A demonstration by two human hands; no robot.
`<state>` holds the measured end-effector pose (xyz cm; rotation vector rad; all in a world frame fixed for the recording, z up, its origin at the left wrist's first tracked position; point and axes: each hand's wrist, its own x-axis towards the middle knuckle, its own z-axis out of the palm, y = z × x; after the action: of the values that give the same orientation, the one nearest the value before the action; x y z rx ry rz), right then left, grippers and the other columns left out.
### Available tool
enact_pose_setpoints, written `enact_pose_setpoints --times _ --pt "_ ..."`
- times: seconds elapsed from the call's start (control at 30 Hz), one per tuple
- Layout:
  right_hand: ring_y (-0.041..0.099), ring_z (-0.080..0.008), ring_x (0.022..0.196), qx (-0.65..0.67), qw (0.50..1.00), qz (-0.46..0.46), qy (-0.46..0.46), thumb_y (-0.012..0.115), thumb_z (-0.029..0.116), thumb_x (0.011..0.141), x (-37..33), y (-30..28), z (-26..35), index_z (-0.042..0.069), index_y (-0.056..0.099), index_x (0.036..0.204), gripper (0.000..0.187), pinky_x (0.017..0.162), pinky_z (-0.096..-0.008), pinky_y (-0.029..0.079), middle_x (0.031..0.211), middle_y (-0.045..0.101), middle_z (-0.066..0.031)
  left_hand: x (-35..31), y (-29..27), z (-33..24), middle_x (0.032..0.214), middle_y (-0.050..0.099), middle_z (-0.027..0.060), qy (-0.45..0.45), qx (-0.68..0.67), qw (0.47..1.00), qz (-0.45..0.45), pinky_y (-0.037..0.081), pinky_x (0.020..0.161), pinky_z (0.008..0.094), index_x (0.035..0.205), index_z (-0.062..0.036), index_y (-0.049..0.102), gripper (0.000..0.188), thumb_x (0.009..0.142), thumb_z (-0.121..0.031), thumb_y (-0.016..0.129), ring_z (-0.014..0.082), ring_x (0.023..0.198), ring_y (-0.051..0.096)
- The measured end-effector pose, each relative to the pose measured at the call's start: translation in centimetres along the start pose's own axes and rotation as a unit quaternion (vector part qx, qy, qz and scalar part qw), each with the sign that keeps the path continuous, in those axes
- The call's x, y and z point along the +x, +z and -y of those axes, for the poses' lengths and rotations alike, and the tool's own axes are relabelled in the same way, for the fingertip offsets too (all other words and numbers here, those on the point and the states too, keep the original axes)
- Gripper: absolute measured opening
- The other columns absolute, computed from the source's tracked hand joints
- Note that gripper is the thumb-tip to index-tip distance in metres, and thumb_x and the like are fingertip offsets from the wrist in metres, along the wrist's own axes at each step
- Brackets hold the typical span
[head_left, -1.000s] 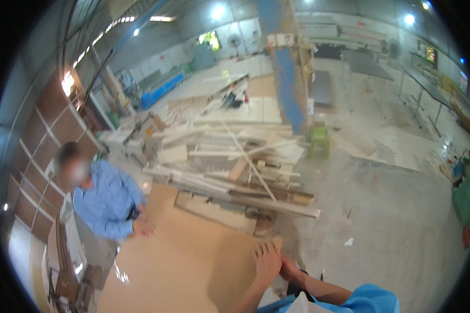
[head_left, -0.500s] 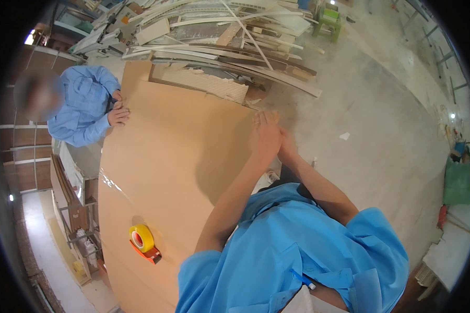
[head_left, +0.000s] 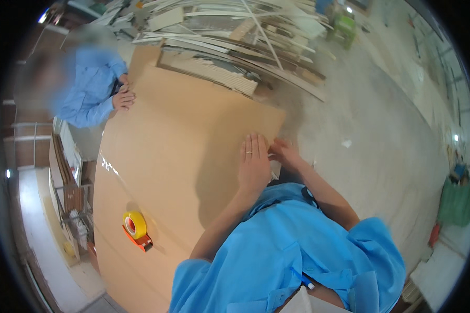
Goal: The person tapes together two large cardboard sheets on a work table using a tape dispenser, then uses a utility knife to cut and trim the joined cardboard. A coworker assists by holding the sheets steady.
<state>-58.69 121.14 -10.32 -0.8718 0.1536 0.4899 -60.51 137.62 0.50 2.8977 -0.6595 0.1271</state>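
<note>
A large brown cardboard sheet (head_left: 167,135) lies in front of me and stretches away to the left. My left hand (head_left: 254,161) rests flat on it near its right edge, fingers straight and close together, a ring on one finger. Right beside it, my right hand (head_left: 287,154) is bent around the cardboard's edge; some of its fingertips are hidden. On the cardboard at lower left sits a tape dispenser (head_left: 137,229), orange-red with a yellow roll. Shiny clear tape (head_left: 108,166) shows along the left side of the sheet.
A person in a blue shirt (head_left: 89,78) stands at the far left, a hand (head_left: 124,98) on the cardboard's edge. Beyond the sheet lies a heap of long strips and boards (head_left: 219,31). A green stool (head_left: 343,30) stands on the floor at far right.
Both my hands have come nearer to me along the cardboard's edge, away from its far right corner. My left hand now lies flatter. The view has shifted slightly.
</note>
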Motion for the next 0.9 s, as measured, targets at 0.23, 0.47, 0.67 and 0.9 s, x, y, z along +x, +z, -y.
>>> enact_pose_setpoints --times 0.23,0.47,0.67,0.9 --pt "0.065 -0.0196 0.12 0.054 0.997 0.047 0.04 0.065 0.024 0.107 0.5 -1.9 -1.6 0.01 0.06 0.14 0.036 0.101 -0.0372 0.054 0.128 0.068 -0.0033 1.1 2.4 -0.8 0.156 0.051 0.0291 -0.056 -0.055 0.997 0.029 0.032 0.128 0.0518 0.151 0.0088 0.049 0.061 0.097 -0.019 0.056 0.0438 0.15 0.045" --pt "0.072 -0.0216 0.11 0.008 0.998 -0.063 0.02 0.061 0.012 0.107 2.1 -2.2 -3.9 0.003 0.067 0.131 0.026 0.095 -0.0347 0.058 0.123 0.074 -0.0103 1.3 4.4 -1.0 0.156 0.051 0.0319 -0.047 0.136 0.989 -0.012 0.034 0.128 0.0488 0.151 0.0123 0.046 0.061 0.1 -0.02 0.052 0.0417 0.149 0.048" --pt "0.07 -0.0153 0.104 0.001 0.997 -0.072 -0.007 0.061 0.019 0.109 1.7 -2.0 -4.1 0.005 0.069 0.128 0.025 0.089 -0.0298 0.056 0.117 0.074 -0.0041 1.5 3.9 -1.3 0.157 0.049 0.0318 -0.047 0.136 0.99 0.006 0.033 0.128 0.0485 0.153 0.0119 0.044 0.063 0.099 -0.02 0.052 0.0421 0.149 0.047" --pt "0.068 -0.0176 0.105 0.032 0.997 -0.037 0.058 0.059 0.032 0.111 -0.8 0.4 -2.6 0.007 0.066 0.132 0.033 0.09 -0.0313 0.054 0.119 0.072 -0.0036 1.0 1.9 -0.5 0.16 0.046 0.0306 -0.03 -0.005 0.999 -0.028 0.025 0.13 0.0514 0.153 0.0122 0.043 0.067 0.098 -0.022 0.058 0.0431 0.154 0.039"
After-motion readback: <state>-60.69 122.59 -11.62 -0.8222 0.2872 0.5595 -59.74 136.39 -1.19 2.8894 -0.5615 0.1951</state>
